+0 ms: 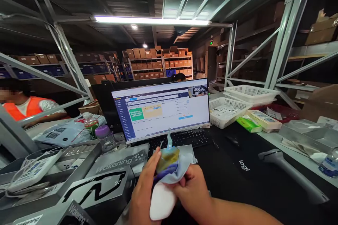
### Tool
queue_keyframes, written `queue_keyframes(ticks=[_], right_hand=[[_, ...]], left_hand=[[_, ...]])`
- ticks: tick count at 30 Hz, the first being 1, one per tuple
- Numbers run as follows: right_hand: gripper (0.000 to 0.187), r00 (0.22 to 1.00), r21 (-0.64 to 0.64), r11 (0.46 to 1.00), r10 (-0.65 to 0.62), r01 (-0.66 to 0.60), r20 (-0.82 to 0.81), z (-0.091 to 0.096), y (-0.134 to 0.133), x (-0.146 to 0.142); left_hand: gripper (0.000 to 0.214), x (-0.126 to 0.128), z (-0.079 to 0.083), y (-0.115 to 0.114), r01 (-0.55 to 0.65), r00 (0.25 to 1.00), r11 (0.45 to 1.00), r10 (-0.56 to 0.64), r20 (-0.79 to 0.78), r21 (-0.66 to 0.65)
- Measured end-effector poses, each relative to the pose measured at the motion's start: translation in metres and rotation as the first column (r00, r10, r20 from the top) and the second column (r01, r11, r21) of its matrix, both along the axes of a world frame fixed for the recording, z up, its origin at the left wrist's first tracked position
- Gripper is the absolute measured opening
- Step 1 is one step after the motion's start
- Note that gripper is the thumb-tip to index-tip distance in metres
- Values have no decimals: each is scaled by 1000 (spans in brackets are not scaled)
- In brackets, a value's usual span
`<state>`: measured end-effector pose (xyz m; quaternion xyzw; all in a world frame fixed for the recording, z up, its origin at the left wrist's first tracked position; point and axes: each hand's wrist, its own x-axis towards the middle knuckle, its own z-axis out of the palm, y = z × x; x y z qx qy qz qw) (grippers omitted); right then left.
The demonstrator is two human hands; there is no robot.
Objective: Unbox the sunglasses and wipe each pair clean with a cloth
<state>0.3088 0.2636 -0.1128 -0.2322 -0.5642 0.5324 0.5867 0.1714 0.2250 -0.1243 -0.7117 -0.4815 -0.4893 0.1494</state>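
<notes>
Head view: both hands up in front of the keyboard [196, 139], working one item. Shiny yellow-purple panel [169, 161], lens-like, sits between them, with grey-blue cloth [182, 168] around its right side and a white rounded piece [162, 202] just below. Right hand [194, 188]: grip closed, thumb and fingers pinching the cloth. Left hand [144, 190]: grip half-open, fingers near straight along the panel's left side; can't tell how hard it bears. Main risk, I'd say: panel slips out leftward or down if the right pulls the cloth and the left isn't clamped. White piece might slide too. Bare fingers could smudge the shiny face. Swinging left could clip the Wakening box [97, 186]. Pale-blue strip [169, 139] sticks up, might snag.
</notes>
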Motion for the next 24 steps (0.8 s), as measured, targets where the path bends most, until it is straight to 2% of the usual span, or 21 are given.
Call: queue_keyframes(ticks=[2,5,8,11,13,15,18,21,22,24], right_hand=[[48,988,-139,982,112,-126,-107,10,8,8],[48,912,-292,901,210,-320,-352,28,18,23],[41,857,-339,835,266,-433,-442,39,23,33],[38,837,-336,823,272,-458,-475,40,25,33],[37,841,-321,840,256,-437,-476,36,24,28],[38,887,-302,887,209,-349,-411,27,19,21],[31,978,-220,965,101,-140,-182,7,4,7],[26,999,-102,994,-37,35,-18,-8,-7,-2],[30,999,-81,995,-52,51,-5,-8,-8,-2],[35,999,-101,995,13,-16,-32,0,-3,4]], left_hand=[[63,-1,1,2,34,997,999,-34,-68,-9],[60,-1,4,2,90,979,996,-91,-182,-17],[62,0,8,0,82,972,996,-84,-219,-17],[59,1,11,-2,65,979,997,-72,-192,-43],[56,0,12,-3,46,985,997,-55,-161,-57],[55,-2,12,-3,40,991,998,-45,-123,-43],[60,-5,7,-3,36,997,999,-35,-75,11],[63,-6,2,-3,11,999,1000,-11,-44,-2],[63,-6,3,-3,2,999,1000,-2,-35,-12],[62,-6,7,-4,13,999,999,-15,-40,-35]])
